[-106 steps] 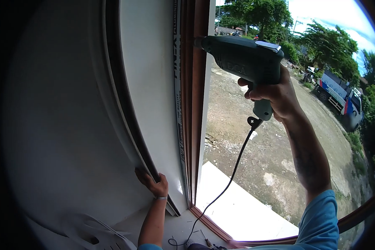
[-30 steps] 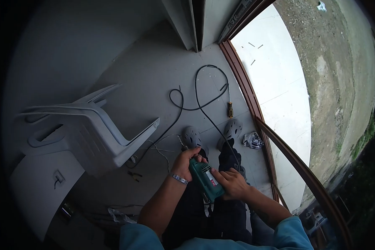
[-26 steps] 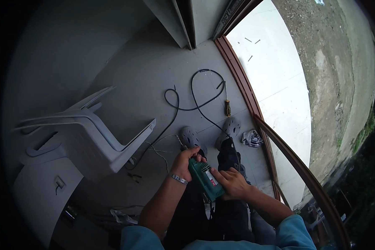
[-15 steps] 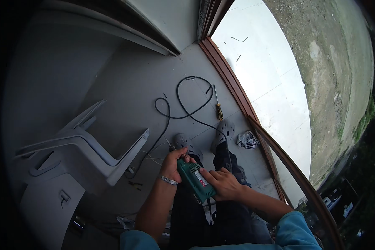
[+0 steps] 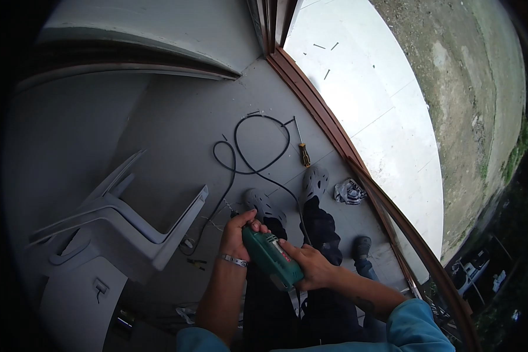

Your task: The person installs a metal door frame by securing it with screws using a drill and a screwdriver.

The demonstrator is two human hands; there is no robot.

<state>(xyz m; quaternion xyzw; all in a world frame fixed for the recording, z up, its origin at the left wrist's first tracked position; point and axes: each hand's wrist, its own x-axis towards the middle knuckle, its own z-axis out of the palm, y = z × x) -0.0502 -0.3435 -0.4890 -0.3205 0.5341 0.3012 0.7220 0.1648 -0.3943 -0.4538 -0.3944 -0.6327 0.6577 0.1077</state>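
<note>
A green power drill (image 5: 271,259) is held in front of my legs, its body slanting from upper left to lower right. My left hand (image 5: 240,233) is closed around its front end near the chuck, with the thin drill bit (image 5: 229,204) pointing up and left past the fingers. At the rear of the body, my right hand (image 5: 311,267) grips the drill, with the thumb along its top by the label. Some of the right fingers are hidden beneath the tool. A dark cable (image 5: 284,186) lies looped across the floor beyond my feet.
A grey plastic chair (image 5: 123,217) stands on the left. A screwdriver (image 5: 304,154) and a crumpled striped bag (image 5: 349,192) lie near the brown door frame (image 5: 317,94). Pliers (image 5: 197,264) are on the floor beside the chair. Another person's shoe (image 5: 362,245) shows at my right.
The drill has moved slightly left in view, with both hands still on it. The view has shifted a little. Another person's shoe now shows beside my right leg.
</note>
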